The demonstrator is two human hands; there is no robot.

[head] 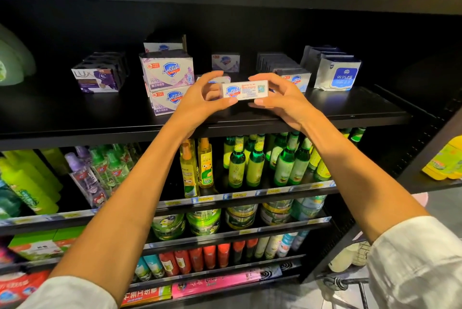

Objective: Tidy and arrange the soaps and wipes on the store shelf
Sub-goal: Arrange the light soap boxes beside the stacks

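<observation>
Facing a black shelf (350,111) stocked with soaps and wipes, a person holds one soap box (246,90) in the air just above its near edge, both arms reaching up from below. The board carries, left to right, a dark Lux row (100,76), a Safeguard stack (170,81) two boxes high at the front with more behind, a lone box (225,61) far back, a flat soap row (287,69) right of centre, and wipes (336,73) standing at the far right. The held box lies with its long axis running left to right, its narrow printed side turned to the camera. The left hand (200,98) pinches the left end, fingers curled over the top and thumb under; the right hand (277,98) grips the right end the same way, so neither is nearer. Bare board lies between the stack and the flat row, directly behind the box, with another box partly hidden by the hands; by that reading the move ahead is likely a short push away and down, keeping the long axis square to the shelf front
</observation>
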